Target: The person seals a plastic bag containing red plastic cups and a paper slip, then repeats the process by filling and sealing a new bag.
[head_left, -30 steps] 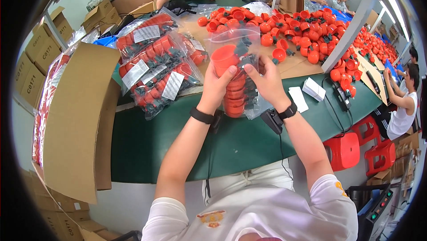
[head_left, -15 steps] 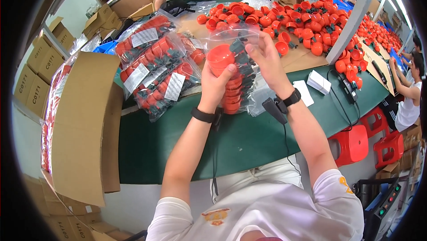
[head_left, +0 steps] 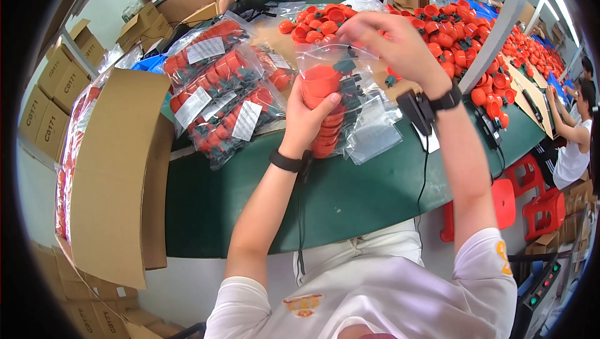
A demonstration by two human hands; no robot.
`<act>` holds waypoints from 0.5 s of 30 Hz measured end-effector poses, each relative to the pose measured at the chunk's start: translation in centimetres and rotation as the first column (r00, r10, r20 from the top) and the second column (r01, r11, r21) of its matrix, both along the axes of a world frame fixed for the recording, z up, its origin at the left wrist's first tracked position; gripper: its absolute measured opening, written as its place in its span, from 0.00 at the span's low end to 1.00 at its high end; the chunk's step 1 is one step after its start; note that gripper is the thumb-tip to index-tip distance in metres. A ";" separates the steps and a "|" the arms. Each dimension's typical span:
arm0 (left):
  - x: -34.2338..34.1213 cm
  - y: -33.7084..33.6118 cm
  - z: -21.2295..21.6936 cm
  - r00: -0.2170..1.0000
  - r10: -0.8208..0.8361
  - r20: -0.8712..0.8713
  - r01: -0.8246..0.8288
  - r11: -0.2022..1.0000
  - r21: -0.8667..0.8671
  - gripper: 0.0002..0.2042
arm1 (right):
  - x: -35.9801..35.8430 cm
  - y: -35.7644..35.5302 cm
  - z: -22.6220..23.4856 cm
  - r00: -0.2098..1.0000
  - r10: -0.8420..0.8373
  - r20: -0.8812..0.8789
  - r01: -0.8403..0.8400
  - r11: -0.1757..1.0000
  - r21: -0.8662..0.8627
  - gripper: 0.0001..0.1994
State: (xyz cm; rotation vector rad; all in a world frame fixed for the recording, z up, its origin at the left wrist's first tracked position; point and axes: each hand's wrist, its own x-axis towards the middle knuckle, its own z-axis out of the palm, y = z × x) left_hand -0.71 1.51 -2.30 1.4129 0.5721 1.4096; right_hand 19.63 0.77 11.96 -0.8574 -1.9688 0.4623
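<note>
A clear plastic bag (head_left: 310, 55) stands upright over the green table with a stack of red cups (head_left: 320, 80) inside, dark green clip-like parts along its right side. My left hand (head_left: 304, 121) is closed round the bag and the stack, its thumb across the front of the cups. At the bag's top edge is my right hand (head_left: 394, 42), fingers bent and smeared by motion; whether they grip the plastic cannot be made out. Flat clear bags (head_left: 375, 139) lie just right of the held bag.
Filled bags of red cups (head_left: 215, 98) with white labels lie to the left, beside an open cardboard box (head_left: 119, 176). A large heap of red cups (head_left: 450, 35) covers the back right. A grey post (head_left: 500, 26) rises there. Co-workers sit around the tables.
My right hand has left the bag's right side and risen to its top edge, wrist swung to the right. The left hand keeps its hold, and the flat clear bags are more exposed.
</note>
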 end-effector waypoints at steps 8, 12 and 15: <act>0.5 -0.2 -0.1 1.000 -0.016 0.018 0.016 1.000 0.022 0.28 | -2.6 0.6 4.1 0.679 0.170 0.714 0.026 0.967 -0.254 0.22; 0.4 -0.1 0.0 0.997 -0.009 0.077 0.007 1.000 0.025 0.27 | -3.0 0.8 3.6 0.671 0.191 0.717 -0.005 0.968 -0.252 0.20; 0.1 0.1 0.0 1.000 -0.023 0.013 0.023 1.000 -0.011 0.27 | -3.1 1.2 2.9 0.691 0.226 0.687 -0.227 0.970 -0.091 0.16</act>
